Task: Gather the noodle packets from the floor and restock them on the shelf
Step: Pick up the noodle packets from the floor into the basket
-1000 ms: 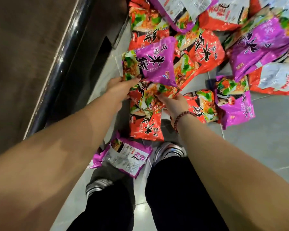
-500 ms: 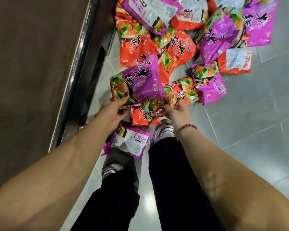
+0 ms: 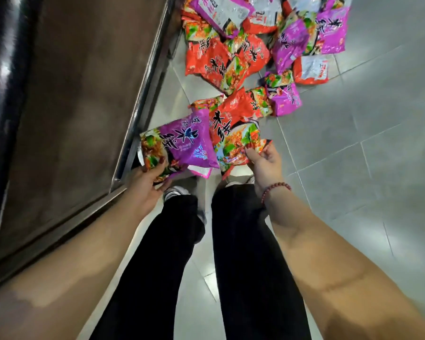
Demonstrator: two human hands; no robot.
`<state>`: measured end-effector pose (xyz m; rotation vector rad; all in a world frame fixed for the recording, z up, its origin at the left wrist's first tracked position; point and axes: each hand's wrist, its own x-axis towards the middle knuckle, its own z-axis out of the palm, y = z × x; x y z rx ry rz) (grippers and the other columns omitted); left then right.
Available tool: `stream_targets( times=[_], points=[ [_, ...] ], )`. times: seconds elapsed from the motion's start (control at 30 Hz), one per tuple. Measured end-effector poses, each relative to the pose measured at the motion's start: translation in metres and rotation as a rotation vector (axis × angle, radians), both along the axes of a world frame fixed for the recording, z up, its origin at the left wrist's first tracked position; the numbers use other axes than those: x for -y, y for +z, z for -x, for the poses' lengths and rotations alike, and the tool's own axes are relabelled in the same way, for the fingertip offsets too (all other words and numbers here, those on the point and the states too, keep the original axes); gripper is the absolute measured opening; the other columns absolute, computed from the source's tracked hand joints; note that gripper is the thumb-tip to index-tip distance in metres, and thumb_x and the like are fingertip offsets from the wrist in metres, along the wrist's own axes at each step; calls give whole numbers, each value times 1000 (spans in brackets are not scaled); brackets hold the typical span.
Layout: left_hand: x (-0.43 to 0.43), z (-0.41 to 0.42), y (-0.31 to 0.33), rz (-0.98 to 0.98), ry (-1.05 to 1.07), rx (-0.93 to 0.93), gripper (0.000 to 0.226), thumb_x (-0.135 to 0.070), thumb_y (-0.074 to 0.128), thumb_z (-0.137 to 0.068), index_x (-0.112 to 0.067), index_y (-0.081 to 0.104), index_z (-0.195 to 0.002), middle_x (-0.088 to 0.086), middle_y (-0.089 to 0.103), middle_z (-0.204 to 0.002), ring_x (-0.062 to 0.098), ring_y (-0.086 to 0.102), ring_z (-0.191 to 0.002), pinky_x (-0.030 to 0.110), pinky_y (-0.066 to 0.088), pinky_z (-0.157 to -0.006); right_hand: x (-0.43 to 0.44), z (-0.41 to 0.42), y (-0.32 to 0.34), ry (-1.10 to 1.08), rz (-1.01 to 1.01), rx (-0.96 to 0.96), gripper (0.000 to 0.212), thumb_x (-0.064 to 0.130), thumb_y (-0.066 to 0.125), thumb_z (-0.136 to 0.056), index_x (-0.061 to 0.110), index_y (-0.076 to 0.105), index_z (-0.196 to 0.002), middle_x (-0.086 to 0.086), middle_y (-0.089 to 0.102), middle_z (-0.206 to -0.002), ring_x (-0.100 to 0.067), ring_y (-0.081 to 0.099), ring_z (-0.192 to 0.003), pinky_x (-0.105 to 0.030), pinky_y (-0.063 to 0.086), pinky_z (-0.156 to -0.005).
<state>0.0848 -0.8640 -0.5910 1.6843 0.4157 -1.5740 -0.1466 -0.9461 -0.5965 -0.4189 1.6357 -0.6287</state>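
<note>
Around: a pile [image 3: 253, 52] of packets is strewn on the floor [image 3: 368, 148] beside the shelf [image 3: 84, 99] | left hand [image 3: 145, 187]: purple packet [image 3: 187, 143] is gripped at the shelf edge | right hand [image 3: 263, 165]: red packet [image 3: 233, 133] is pinched.

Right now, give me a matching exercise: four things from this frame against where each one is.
Things: 1 purple packet; 2 red packet; 3 bead bracelet; 4 pile of packets.
Places: a on the floor tiles; b in the right hand; c at that hand's wrist; d in the left hand.
Pairs: 1-d; 2-b; 3-c; 4-a.
</note>
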Motion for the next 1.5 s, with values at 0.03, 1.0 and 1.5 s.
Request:
stream_targets(
  times=[0.03,1.0,1.5],
  points=[
    [-8,-1,12,9,0,3,24,-9,63,-87,-18,61,-110,4,66,-111,22,61,-107,34,52,-85,-5,0,10,11,-9,6,29,10,70,-70,4,55,-95,-15,54,-90,-27,54,-84,-49,50,-85],
    [-250,243,253,86,1218,174,26,-8,59,-92,-10,54,-118,7,70,-102,18,69,-90,31,58,-74,-25,67,242,985,-57,207,37,0,57,-92,7,50,-128,-3,68,-98,-14,65,-89,-30,55,-75],
    [-542,358,299,121,1905,330,23,-7,54,-95,-9,53,-118,14,59,-127,28,59,-115,33,50,-94,-348,-4,284,1581,-126,310,19,-1,56,-92,15,59,-101,-4,67,-100,-19,64,-94,-42,52,-92]
  ],
)
